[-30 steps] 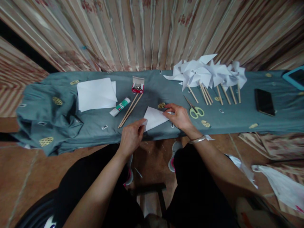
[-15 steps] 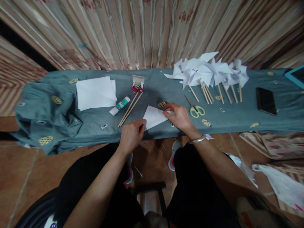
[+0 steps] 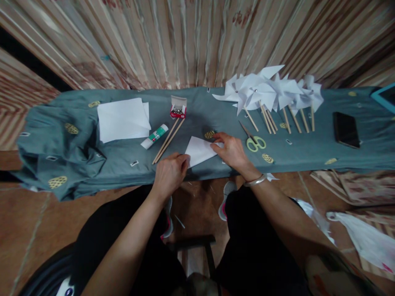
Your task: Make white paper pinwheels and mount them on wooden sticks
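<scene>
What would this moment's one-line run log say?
left hand: on folded paper | right hand: pressing paper | scissors: beside right hand

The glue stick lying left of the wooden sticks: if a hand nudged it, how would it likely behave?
The glue stick is a round tube lying on its side, so it would probably roll if pushed across its length. The cloth under it looks soft, which may slow that. It seems small and plastic, so likely light and stiff to lift.
</scene>
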### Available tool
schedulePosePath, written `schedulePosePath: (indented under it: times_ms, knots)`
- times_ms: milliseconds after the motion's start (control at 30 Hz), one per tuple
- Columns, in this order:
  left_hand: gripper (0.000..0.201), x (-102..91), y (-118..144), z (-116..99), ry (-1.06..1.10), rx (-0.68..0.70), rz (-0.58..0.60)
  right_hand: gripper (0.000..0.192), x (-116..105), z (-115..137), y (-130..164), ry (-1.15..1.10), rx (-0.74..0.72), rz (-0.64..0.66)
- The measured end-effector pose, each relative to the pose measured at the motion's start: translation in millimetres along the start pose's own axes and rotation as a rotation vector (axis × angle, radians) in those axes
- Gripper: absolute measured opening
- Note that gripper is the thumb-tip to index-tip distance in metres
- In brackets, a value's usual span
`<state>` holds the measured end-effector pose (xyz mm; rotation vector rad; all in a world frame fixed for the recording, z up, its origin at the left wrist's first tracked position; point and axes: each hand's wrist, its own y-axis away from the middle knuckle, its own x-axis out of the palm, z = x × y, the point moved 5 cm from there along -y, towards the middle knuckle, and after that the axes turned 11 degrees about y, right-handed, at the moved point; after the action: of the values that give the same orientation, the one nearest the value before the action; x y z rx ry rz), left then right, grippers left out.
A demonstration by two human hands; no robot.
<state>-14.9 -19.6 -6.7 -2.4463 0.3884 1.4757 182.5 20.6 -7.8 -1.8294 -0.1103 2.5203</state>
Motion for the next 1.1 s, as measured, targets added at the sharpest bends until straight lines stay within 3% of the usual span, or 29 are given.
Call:
schedulePosePath:
  times_ms: [167,400,600,833,1100]
  knots:
    - [0.025,-4.3,-2.3,-3.5,-0.047,0.105,-0.087,0.032,1.3,2.7,1.0,0.064,-0.044,0.004]
    - [0.029,-3.9,-2.5,-3.8,-0.029,0.153,-0.1,0.029,0.3,18.4,12.3,0.205,-0.332,-0.13]
    - [0.026,-3.6,-3.5,-5.4,-0.031,0.158,-0.089,0.034,3.8,33.4,22.5,0.234,-0.462,-0.102]
    - [0.027,-3.0,-3.4,-4.7,-0.033,0.156,-0.092,0.043,15.8,49.1,48.8,0.189,-0.542,-0.092]
    - [0.029,-2.6,-2.4,-4.2,-0.022,0.155,-0.095,0.055,30.0,46.0,57.6,0.214,-0.506,-0.029]
